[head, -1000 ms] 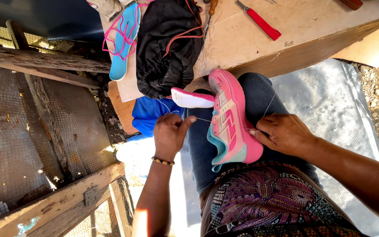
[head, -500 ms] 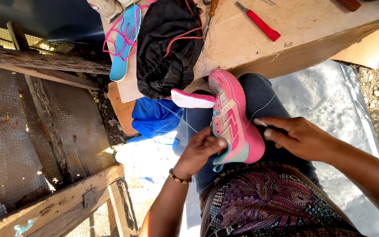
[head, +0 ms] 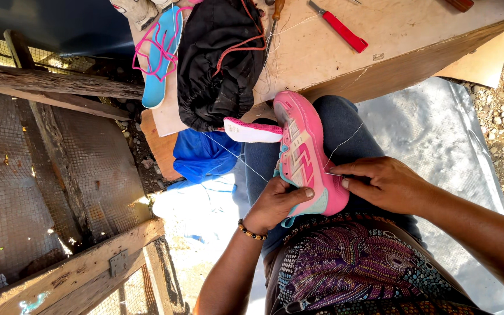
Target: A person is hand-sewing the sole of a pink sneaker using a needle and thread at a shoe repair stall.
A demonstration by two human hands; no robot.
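A pink and teal sports shoe lies sole-up on my lap over blue jeans. My left hand grips its heel end, thumb pressed on the sole edge. My right hand rests against the shoe's right side, fingers pinching a thin needle at the sole seam. White thread runs taut from the shoe toward the upper left, and another strand loops up on the right. The shoe's pink and white tongue sticks out to the left.
A wooden bench ahead carries a black bag, a blue sandal with pink straps and a red-handled tool. Blue cloth lies beside my knee. Wire mesh and timber frames stand left; grey sheeting and gravel lie to the right.
My left hand came back from pulling the thread out to the left and took hold of the shoe's heel. My right hand shifted slightly, staying at the sole's edge.
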